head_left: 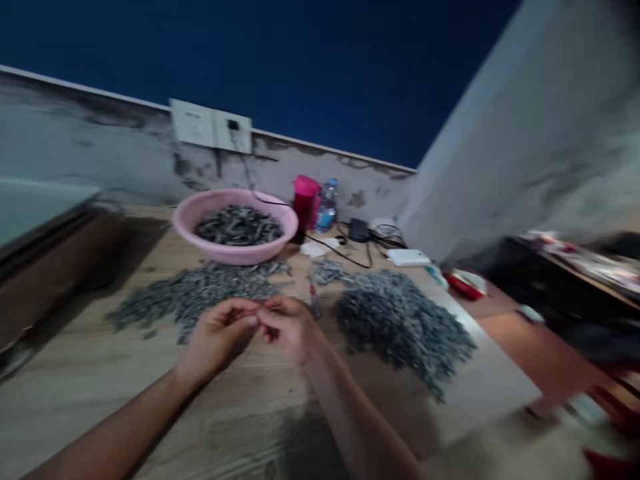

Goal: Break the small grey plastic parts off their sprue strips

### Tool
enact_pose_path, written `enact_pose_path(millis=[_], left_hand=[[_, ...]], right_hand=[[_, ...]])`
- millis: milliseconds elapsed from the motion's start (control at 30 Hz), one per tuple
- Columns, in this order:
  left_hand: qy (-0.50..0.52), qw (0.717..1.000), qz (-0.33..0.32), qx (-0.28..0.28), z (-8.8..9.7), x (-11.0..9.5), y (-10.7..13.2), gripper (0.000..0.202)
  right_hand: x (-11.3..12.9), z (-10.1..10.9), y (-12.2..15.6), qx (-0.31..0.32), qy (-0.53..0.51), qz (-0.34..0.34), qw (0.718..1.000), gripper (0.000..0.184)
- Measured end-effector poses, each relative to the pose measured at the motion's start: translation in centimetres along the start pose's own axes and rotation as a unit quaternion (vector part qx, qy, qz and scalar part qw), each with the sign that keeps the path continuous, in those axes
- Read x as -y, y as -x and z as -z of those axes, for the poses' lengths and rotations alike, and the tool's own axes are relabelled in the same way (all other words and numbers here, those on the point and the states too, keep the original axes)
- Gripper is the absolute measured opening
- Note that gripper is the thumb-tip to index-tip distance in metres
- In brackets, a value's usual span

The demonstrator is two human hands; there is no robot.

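As the left hand and right hand meet, their fingers pinch narrowly, any held piece unclear; a slip could drop it onto the grey heap.

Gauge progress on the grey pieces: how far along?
Done, it seems: a batch in the pink basin. In hand: the left hand and right hand meet at the fingertips over something too small to tell. Left: the left pile and right pile on the table.

Wooden table — heap of small parts left, second heap right, plastic basin behind — more parts inside.
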State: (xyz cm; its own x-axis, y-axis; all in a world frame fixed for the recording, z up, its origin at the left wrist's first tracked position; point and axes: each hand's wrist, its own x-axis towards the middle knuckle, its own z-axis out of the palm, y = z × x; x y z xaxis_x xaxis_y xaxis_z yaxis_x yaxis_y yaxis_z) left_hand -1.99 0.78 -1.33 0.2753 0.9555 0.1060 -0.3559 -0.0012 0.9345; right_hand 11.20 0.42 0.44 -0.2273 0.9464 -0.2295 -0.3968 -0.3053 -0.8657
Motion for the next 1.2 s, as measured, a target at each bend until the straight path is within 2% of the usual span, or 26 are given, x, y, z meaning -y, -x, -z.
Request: enact_pose_path(millis=[67, 233, 400, 633, 800, 900, 1033, 1200], left_hand=[[0.031, 1.000, 0.000, -0.001, 1.1, -0.6, 0.3, 0.027], [0.120, 0.992, -0.025, 0.017, 0.2, -1.0, -0.4, 0.036], [0.117, 0.992, -0.032, 0.023, 0.5, -1.1, -0.2, 0.035], [0.076, 0.996, -0.026, 0.028, 0.6, -0.9, -0.2, 0.035], [0.003, 0.999, -0.042, 0.025, 0.8, -1.0, 0.0, 0.031], [-0.006, 0.999, -0.040, 0.019, 0.7, -1.1, 0.0, 0.030], [0.086, 0.996, -0.013, 0.031, 0.4, -1.2, -0.1, 0.037], [0.172, 0.984, 0.046, 0.016, 0.4, -1.2, -0.3, 0.034]], right_hand=[[0.4, -0.1, -0.1, -0.002, -0.016, -0.004, 1.000, 0.038], [1.3, -0.3, 0.6, 0.012, -0.018, 0.009, 1.000, 0.038], [1.5, 0.0, 0.7, 0.037, -0.024, -0.012, 0.999, 0.037], [1.9, 0.4, 0.7, 0.010, -0.014, -0.066, 0.998, 0.039], [1.7, 0.3, 0.6, 0.007, -0.007, -0.043, 0.999, 0.041], [1.4, 0.1, 0.5, 0.000, -0.007, -0.013, 1.000, 0.042], [1.3, 0.3, 0.3, 0.003, 0.053, 0.056, 0.997, 0.040], [1.7, 0.8, 0.3, 0.057, 0.104, 0.063, 0.991, 0.038]])
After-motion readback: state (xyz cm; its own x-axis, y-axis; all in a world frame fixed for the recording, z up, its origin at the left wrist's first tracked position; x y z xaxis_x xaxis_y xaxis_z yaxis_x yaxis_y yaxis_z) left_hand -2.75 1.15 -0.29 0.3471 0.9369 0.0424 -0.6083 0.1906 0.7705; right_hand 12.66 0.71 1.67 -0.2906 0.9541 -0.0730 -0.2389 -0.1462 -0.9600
